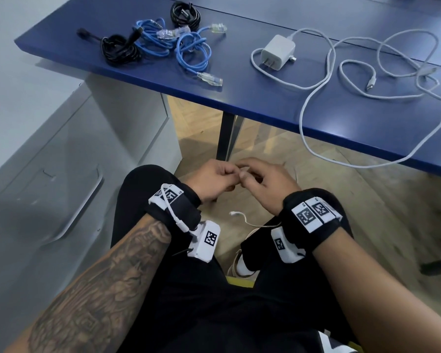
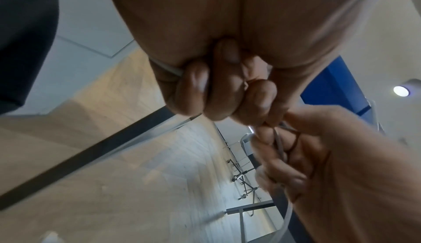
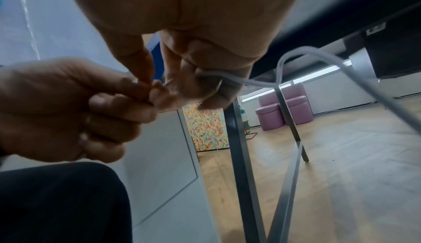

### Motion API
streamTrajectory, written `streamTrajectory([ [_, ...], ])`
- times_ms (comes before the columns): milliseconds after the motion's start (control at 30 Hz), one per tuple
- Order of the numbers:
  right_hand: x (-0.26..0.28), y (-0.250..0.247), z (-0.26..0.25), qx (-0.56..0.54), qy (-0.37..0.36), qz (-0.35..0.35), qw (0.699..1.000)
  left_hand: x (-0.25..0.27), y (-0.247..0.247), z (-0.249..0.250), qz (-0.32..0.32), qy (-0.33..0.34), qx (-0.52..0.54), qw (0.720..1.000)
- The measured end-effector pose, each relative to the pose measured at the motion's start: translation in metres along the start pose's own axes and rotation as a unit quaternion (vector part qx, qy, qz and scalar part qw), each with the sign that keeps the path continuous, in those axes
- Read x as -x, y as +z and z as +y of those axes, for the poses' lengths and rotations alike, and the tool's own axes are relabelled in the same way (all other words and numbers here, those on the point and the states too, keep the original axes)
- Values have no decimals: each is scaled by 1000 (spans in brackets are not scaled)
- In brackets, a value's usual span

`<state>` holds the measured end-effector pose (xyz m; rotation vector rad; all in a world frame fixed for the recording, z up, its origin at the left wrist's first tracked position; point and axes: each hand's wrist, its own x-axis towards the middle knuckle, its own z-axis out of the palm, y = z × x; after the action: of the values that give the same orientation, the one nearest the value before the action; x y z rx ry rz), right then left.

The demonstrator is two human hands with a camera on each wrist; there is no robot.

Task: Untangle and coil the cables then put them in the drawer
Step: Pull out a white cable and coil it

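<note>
Both hands are low over my lap, in front of the blue table [image 1: 265,103]. My left hand [image 1: 214,179] and right hand [image 1: 261,183] meet fingertip to fingertip and pinch a thin white cable [image 3: 296,57]. The left fingers [image 2: 193,88] curl round one strand; the right fingers [image 2: 273,149] hold thin loops. A loose white plug end [image 1: 233,214] hangs between my wrists. On the table lie a white charger [image 1: 278,52] with loose white cables [image 1: 323,80], blue network cables [image 1: 189,50] and two black coils [image 1: 117,49], [image 1: 185,15]. The grey drawer unit [image 1: 69,174] at left is closed.
One white cable loop [image 1: 354,164] hangs over the table's front edge. A table leg [image 1: 225,136] stands just beyond my hands. My knees in black trousers [image 1: 143,189] are under the hands. Wooden floor [image 3: 341,174] lies beneath the table.
</note>
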<state>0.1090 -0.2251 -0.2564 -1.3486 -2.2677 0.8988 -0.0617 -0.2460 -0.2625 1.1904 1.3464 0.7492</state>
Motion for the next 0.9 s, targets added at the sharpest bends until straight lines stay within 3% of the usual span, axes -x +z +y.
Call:
streamTrajectory([
  [67,1,-2,0,-40,34,13,999,1,0,1,1,-6,18,1000],
  [233,-10,-11,15,26,89,43,995,1,10,8,5,9,-7,1000],
  [367,-13,-9,28,73,162,27,984,1,11,8,11,11,-108,994],
  [467,-12,-15,30,69,227,37,971,5,3,6,23,22,-243,969],
  [533,-12,-23,32,84,262,18,961,5,-2,2,37,17,-250,967],
  [633,-11,-27,31,106,215,-4,971,3,-6,-2,35,13,-218,975],
  [767,-4,-7,9,-46,61,-32,997,0,-2,-2,20,30,-66,997],
  [900,-6,-5,-4,-177,101,-30,979,2,-7,-1,35,43,-27,998],
])
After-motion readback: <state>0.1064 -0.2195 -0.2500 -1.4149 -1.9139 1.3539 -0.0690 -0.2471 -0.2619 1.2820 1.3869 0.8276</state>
